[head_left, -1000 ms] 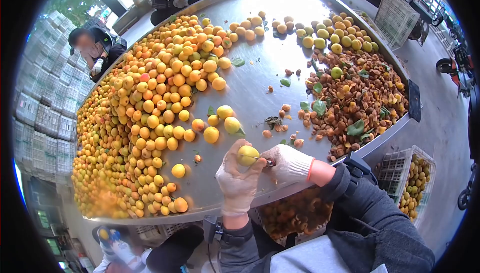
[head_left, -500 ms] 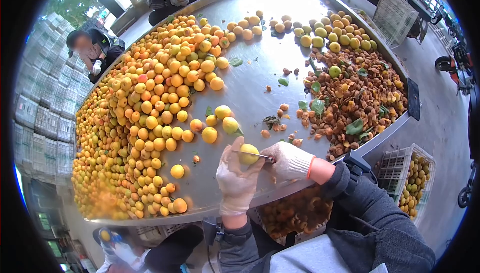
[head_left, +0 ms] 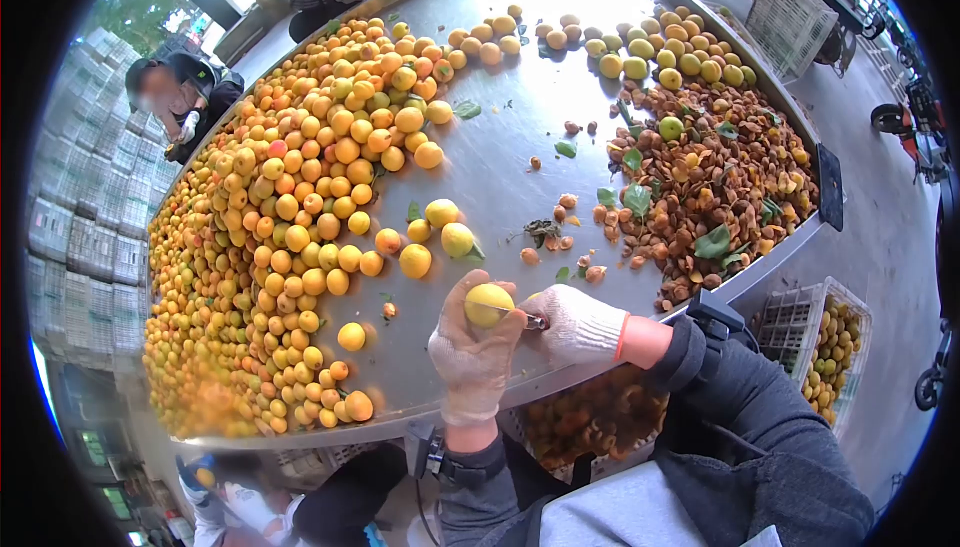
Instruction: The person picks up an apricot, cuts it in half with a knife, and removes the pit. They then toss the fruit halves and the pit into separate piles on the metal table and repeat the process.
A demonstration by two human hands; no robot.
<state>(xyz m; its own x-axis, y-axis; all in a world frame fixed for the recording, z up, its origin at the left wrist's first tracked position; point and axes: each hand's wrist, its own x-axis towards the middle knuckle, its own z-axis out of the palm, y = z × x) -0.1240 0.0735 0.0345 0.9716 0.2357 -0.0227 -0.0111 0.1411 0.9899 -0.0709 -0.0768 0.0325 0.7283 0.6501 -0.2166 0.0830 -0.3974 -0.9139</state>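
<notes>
Over a metal table [head_left: 455,162] with piled fruit [head_left: 297,237], gripped a yellow fruit [head_left: 489,296] at lower centre in the left hand [head_left: 466,367] and a knife [head_left: 536,323] in the right hand [head_left: 580,327], apparently cutting, likely needing steady pressure.

At lower centre we count one left hand [head_left: 468,367], one right hand [head_left: 578,328], one knife [head_left: 538,323] and one held yellow fruit [head_left: 490,299]. We find one bench [head_left: 480,167], three other people [head_left: 208,87] at upper and lower left, and heaped fruit [head_left: 297,237] at left too numerous to tally.
</notes>
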